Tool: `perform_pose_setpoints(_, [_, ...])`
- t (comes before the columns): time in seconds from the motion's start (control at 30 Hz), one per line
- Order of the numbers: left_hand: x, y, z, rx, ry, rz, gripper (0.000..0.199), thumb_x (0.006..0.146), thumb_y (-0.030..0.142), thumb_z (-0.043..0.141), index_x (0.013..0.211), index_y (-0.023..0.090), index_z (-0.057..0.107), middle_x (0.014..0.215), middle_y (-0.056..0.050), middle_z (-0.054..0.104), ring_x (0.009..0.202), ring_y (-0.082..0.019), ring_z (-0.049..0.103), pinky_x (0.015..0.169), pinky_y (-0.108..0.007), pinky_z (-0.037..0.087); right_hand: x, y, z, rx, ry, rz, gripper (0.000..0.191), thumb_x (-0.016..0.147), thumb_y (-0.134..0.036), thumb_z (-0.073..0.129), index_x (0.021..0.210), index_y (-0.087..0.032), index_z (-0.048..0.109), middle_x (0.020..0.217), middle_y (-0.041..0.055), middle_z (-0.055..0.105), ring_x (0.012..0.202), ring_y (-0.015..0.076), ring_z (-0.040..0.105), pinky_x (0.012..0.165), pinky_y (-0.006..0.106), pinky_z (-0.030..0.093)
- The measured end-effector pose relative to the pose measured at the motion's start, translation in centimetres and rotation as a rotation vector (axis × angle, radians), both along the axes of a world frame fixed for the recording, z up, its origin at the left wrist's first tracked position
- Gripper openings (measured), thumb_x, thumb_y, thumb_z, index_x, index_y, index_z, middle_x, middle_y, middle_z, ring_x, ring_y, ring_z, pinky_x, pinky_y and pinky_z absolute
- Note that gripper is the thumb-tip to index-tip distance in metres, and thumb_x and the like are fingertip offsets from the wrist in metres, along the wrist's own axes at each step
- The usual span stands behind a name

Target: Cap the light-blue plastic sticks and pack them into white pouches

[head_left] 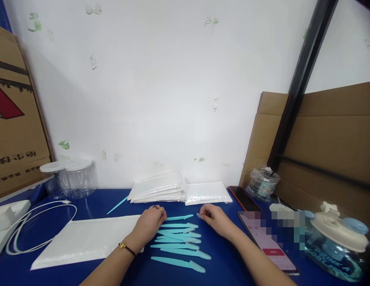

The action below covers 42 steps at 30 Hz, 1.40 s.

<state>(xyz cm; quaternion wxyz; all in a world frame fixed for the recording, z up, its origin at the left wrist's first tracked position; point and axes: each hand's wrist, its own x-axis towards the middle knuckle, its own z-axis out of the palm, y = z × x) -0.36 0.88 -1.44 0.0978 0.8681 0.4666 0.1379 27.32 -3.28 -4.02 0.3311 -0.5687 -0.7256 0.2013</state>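
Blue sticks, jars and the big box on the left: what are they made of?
Blue sticks: probably plastic, smooth with a soft sheen, moulded-looking. Jars: shiny and see-through, likely plastic, though glass is possible. Box: looks like cardboard, dull brown with printing on it.

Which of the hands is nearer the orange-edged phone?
Right. The right hand is to the left of the phone; the left hand is farther left, at a teal tool.
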Motion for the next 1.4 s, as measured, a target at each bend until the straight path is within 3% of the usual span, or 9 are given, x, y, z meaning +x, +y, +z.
perform_pose_setpoints(0.13, [-0.2,0.0,-0.1,-0.048,-0.154,-0.030,0.019,0.087,0.024,0.035,0.076,0.020,0.050,0.077,-0.002,0.058,0.074,-0.017,0.053,0.068,-0.025,0.037,-0.2,0.0,0.2,-0.017,0.165,0.034,0.006,0.082,-0.024,0.051,0.080,-0.020,0.055,0.069,-0.0021,0.056,0.062,0.0131,0.055,0.058,0.023,0.040])
perform_pose_setpoints(0.3, [-0.4,-0.1,0.0,-0.177,-0.392,-0.044,0.027,0.090,0.039,0.026,0.076,0.021,0.042,0.070,0.002,0.049,0.066,-0.015,0.045,0.065,-0.026,0.037,-0.4,-0.7,1.5,-0.032,0.395,0.018,0.020,0.081,-0.038,0.057,0.079,-0.018,0.057,0.062,-0.0040,0.050,0.050,0.0103,0.051,0.051,0.022,0.040])
perform_pose_setpoints(0.53, [-0.6,-0.2,0.2,-0.249,-0.497,-0.031,0.035,0.089,0.049,0.025,0.078,0.021,0.044,0.072,0.003,0.044,0.069,-0.015,0.042,0.067,-0.027,0.038,-0.6,-1.3,2.6,-0.093,0.673,0.033,0.038,0.067,-0.047,0.072,0.085,-0.015,0.062,0.065,0.0015,0.063,0.061,0.0161,0.062,0.055,0.025,0.045])
perform_pose_setpoints(0.77, [-0.6,-0.3,0.4,-0.239,-0.499,-0.049,0.033,0.088,0.050,0.029,0.079,0.021,0.043,0.069,0.004,0.041,0.066,-0.014,0.038,0.065,-0.026,0.036,-1.9,-2.1,3.1,-0.135,0.799,0.058,0.034,0.072,-0.047,0.069,0.077,-0.016,0.057,0.062,0.0010,0.065,0.051,0.0139,0.062,0.047,0.022,0.040])
perform_pose_setpoints(1.1, [-0.5,0.0,-0.2,-0.223,-0.484,-0.084,0.031,0.090,0.048,0.029,0.080,0.021,0.042,0.070,0.004,0.041,0.065,-0.014,0.038,0.064,-0.026,0.034,-2.7,-2.3,3.0,-0.172,0.814,0.085,0.032,0.074,-0.046,0.068,0.076,-0.016,0.057,0.061,0.0004,0.065,0.050,0.0138,0.062,0.046,0.022,0.040])
perform_pose_setpoints(1.4, [0.5,-1.1,-0.3,-0.193,-0.471,-0.090,0.030,0.091,0.045,0.028,0.080,0.021,0.043,0.072,0.003,0.046,0.067,-0.014,0.043,0.064,-0.025,0.036,-4.2,-2.8,2.8,-0.205,0.809,0.139,0.032,0.076,-0.046,0.065,0.077,-0.016,0.054,0.063,0.0010,0.065,0.053,0.0144,0.063,0.049,0.023,0.042])
